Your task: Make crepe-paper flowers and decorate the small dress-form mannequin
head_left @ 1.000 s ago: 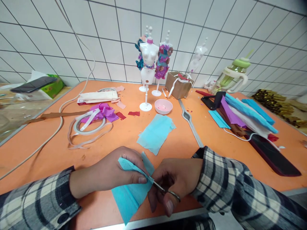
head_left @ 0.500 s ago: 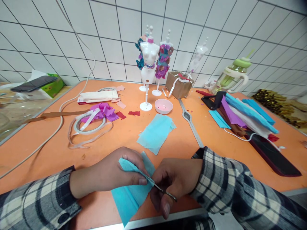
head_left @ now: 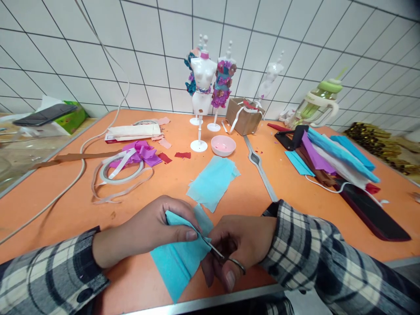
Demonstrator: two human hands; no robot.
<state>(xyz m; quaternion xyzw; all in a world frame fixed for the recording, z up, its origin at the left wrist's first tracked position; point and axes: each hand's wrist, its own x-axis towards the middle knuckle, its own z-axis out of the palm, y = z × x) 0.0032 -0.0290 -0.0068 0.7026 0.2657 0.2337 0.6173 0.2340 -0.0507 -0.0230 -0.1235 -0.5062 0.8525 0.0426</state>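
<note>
Between thumb and fingers, my left hand pinches a sheet of blue crepe paper, folded over at its upper edge. The paper's lower corner hangs near the front of the table. My right hand is closed round the handles of small metal scissors, thumb in one ring. Their blades lie at the paper, close to my left thumb; the tips are hidden. Just beyond my hands, more cut blue crepe paper lies flat on the orange table.
Several small dress-form mannequins stand at the back by a pink bowl and a brown box. Left lie a tape roll and purple paper. Right are folded coloured papers, a phone and a bottle.
My left hand has shifted slightly up with the paper, whose lower corner has risen. The scissors' thumb ring has swung outward a little in my right hand.
</note>
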